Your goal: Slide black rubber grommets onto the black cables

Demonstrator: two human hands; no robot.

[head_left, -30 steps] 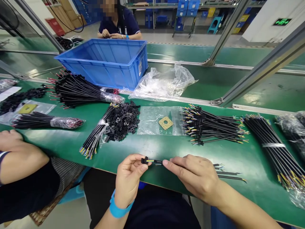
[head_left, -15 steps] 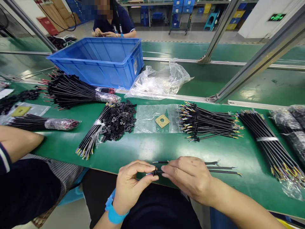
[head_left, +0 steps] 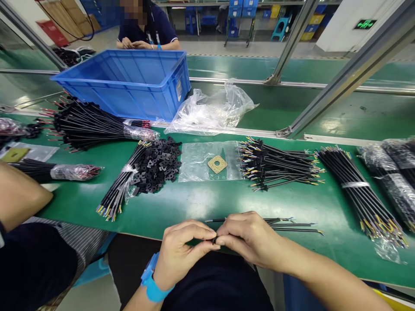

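In the head view my left hand (head_left: 186, 250) and my right hand (head_left: 253, 239) meet at the front edge of the green table. My left thumb and fingertips pinch a small black plastic piece (head_left: 214, 240). Right beside it, my right fingertips press together, touching or nearly touching that piece; the fingers mostly hide what is in them. Several thin black cables (head_left: 300, 225) with bare coloured ends stretch out behind and right of my right hand. A yellow square sponge (head_left: 217, 164) with a hole lies on a clear plastic bag (head_left: 194, 162) beyond my hands.
A heap of black plastic clips (head_left: 158, 166) lies left of the bag, beside a tied cable bundle (head_left: 118, 192). More cables (head_left: 279, 164) lie to the right. A blue crate (head_left: 119, 95) stands behind. Someone's arm (head_left: 24, 194) reaches in at left; another person sits opposite.
My right hand has moved in against my left fingertips, and its fingers have curled tighter. The cable length that showed between the hands is now hidden. The whole view has shifted slightly.
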